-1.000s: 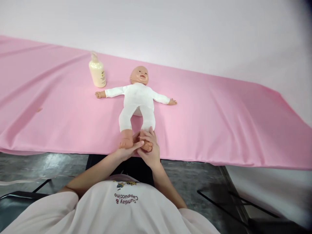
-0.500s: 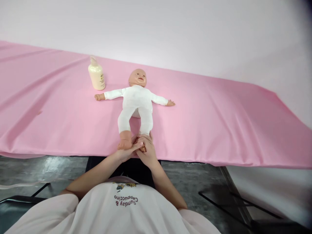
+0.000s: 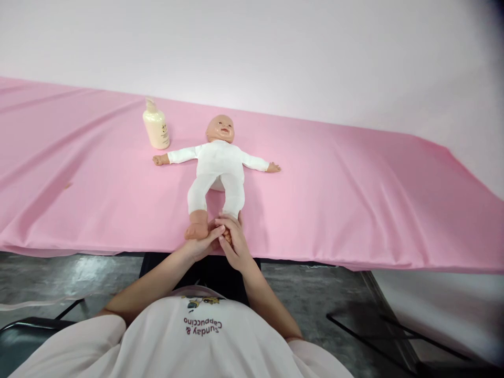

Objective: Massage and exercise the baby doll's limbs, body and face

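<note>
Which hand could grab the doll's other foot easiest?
Probably the left hand. It lies right beside the doll's free foot, while the right hand is wrapped over the other foot on the far side from it.

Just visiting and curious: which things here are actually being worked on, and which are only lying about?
In use:
- baby doll, lying on its back
- left hand and right hand, both wrapped around one doll foot

Lying about:
- cream pump bottle, upright beside the doll's arm
- pink cloth underneath
</note>
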